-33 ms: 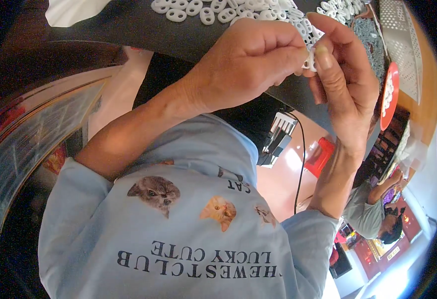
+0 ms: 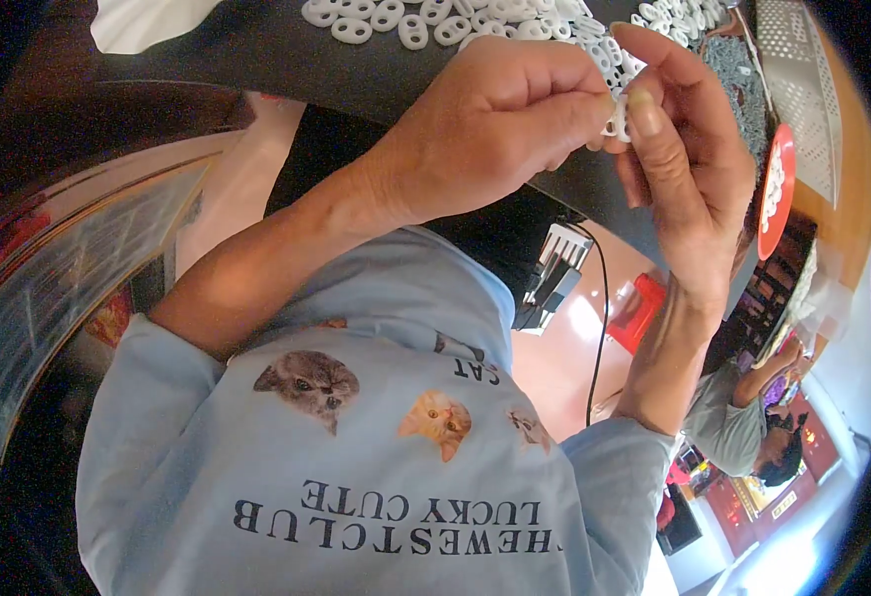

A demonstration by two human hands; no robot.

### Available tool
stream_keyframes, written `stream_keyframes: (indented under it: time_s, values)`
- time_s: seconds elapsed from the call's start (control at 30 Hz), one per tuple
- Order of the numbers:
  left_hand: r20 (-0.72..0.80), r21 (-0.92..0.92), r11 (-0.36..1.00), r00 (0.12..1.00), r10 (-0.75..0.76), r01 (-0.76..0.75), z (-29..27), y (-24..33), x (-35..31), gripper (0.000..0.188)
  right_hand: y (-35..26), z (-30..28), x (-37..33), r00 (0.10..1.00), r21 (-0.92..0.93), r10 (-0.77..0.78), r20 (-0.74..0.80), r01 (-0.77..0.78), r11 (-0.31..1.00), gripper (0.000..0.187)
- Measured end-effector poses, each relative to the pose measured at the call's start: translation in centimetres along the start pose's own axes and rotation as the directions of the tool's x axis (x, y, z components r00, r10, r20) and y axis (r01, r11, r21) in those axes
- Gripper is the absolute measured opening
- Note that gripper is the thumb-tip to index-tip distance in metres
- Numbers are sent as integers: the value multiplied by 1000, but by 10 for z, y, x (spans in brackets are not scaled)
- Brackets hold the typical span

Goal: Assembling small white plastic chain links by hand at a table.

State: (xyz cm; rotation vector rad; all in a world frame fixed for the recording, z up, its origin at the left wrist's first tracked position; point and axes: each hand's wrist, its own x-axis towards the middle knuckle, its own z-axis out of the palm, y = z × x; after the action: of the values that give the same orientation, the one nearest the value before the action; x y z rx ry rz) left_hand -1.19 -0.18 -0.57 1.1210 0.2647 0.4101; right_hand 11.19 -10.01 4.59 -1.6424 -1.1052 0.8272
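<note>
Both of my hands meet over the near edge of a dark table (image 2: 227, 55). My left hand (image 2: 515, 129) is closed, its thumb and forefinger pinched at a small white piece with holes (image 2: 622, 117). From the other side, my right hand (image 2: 694, 154) pinches that piece between thumb and forefinger. Fingertips hide most of it. It resembles the white oval two-hole plastic pieces (image 2: 413, 32) heaped on the table just beyond my hands.
A red plate (image 2: 768, 238) of small white pieces sits at the right, near a white perforated basket (image 2: 798, 89). White sheet material (image 2: 147, 22) lies far left. Below the table are a red stool (image 2: 637, 313) and a black cable (image 2: 604, 318). Another person (image 2: 743, 427) is at right.
</note>
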Motion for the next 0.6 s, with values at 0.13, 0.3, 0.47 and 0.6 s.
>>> stream_keyframes:
  time_s: [0.13,0.3,0.47,0.6]
  values:
    - [37,-37,998,998,-48,49,-2,1,-1,20,2,-1,1,999,-26,-44,6,44,999,37]
    - [70,-40,999,997,26,-23,-4,-6,0,22,-14,9,1,995,-9,66,-76,-67,998,39]
    - [63,-36,999,998,2,0,-5,-1,-1,20,-11,-4,-5,985,31,147,-87,-145,989,30]
    - [46,-41,999,999,-6,8,-4,-1,-2,20,-5,-7,-5,997,-174,77,-23,-79,982,21]
